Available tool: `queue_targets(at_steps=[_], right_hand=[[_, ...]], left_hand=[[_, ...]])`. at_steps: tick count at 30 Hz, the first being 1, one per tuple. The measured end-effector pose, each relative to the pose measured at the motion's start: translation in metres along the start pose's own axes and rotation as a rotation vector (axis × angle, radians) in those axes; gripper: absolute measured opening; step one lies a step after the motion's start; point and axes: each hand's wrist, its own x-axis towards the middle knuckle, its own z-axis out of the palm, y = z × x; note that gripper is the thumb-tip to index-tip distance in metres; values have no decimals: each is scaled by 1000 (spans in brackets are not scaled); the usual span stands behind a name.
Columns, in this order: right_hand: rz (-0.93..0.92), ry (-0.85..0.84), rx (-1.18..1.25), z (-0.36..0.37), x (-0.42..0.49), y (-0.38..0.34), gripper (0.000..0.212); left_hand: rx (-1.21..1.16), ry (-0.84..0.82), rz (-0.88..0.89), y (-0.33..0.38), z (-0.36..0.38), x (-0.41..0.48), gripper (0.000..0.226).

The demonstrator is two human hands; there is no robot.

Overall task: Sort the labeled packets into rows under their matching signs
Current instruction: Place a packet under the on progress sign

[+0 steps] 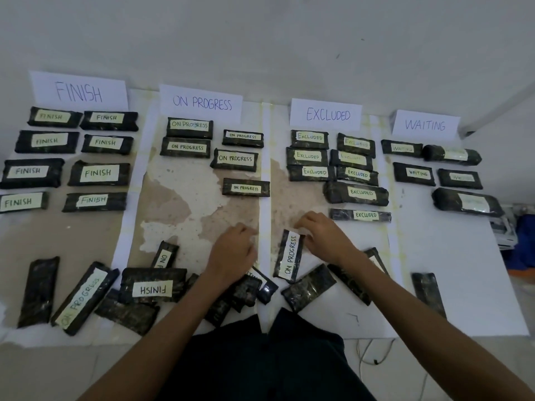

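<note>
1. Right hand (325,241): the fingers are curled round the far end and right edge of one ON PROGRESS packet (289,257). I read this as a pinch. The packet lies lengthwise towards me with its label facing up, so it can be read before I commit to a column.

2. Left hand (233,251): knuckles up and loosely curled, with no packet visible in it. It sits over the near heap, probably to steady me or to wait for the next pick.

3. Location of the held packet: just right of the white divider strip (265,169), on the side headed by the EXCLUDED sign (328,114). That is the wrong side for its label.

4. Destination, in my judgement: the column under the ON PROGRESS sign (202,103), in the bare area nearer me than its lowest packet (246,187). The packet needs a quarter turn so that it lies crosswise like the others.

5. Remaining stock: the unsorted heap (127,311) lies along the near edge. Several of its packets are face down, and one FINISH packet (152,287) is upside down to me.
</note>
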Motion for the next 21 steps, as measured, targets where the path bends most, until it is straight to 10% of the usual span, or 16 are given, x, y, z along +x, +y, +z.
queue_targets(at_steps=[21], right_hand=[[2, 136, 114, 13, 12, -7, 36]], left_hand=[[122, 7, -186, 29, 18, 12, 65]])
